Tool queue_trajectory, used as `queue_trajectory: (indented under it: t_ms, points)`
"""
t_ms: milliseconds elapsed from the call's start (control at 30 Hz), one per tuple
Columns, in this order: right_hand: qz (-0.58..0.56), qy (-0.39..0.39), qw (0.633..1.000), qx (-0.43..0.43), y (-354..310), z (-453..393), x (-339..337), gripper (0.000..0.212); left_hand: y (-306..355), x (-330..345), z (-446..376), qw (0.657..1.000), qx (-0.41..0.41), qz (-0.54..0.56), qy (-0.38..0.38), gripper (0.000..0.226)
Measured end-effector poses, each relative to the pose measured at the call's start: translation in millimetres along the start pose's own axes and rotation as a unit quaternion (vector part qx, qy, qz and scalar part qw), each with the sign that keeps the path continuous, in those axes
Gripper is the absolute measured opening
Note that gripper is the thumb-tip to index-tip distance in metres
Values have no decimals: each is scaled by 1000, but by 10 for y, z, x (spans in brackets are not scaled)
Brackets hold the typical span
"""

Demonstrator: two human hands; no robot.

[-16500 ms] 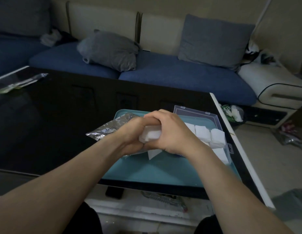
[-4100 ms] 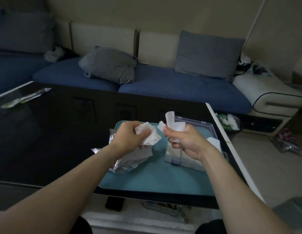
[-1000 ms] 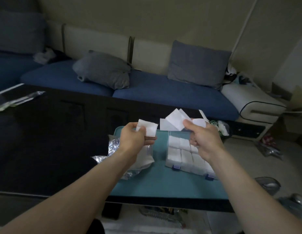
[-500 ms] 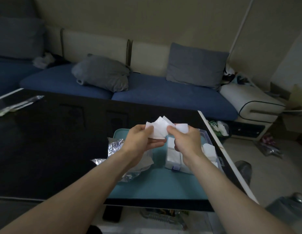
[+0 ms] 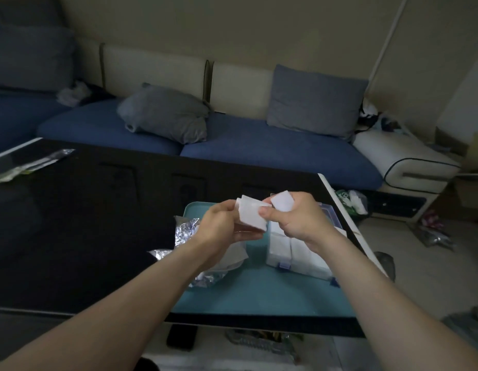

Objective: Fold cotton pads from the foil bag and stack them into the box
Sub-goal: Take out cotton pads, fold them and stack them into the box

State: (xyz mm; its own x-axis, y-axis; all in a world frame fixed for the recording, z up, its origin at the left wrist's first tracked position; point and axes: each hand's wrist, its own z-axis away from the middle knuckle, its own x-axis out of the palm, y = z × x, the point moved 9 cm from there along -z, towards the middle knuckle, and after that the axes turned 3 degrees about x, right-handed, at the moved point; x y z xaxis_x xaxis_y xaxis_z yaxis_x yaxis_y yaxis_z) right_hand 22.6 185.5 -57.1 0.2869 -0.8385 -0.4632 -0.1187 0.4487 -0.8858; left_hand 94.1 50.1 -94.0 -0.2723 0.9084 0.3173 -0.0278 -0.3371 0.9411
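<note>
A: What colour are the cotton pads [image 5: 252,216]?

B: White, plain, both the ones in the hands and those packed in the box [image 5: 294,249]. The box is clear plastic with small blue clasps.

A: And the tray [image 5: 259,295]?

B: Teal, one flat colour. The foil bag [image 5: 185,232] on it is shiny silver and crinkled.

A: The table [image 5: 85,223]?

B: Glossy black with a thin white edge.

A: Behind it?

B: A sofa [image 5: 272,153] with deep blue seats and cream backrests, and an armrest in cream with dark piping. Two grey cushions, the left cushion [image 5: 165,113] darker, the right cushion [image 5: 315,100] bluish grey. The wall [image 5: 232,28] is dull beige
</note>
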Motion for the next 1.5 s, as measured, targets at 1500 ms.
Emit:
queue_trajectory:
  t_ms: [1500]
  points:
    - [55,-102,992,42,-159,81,42,44,114,81,34,987,94,-131,-7,25]
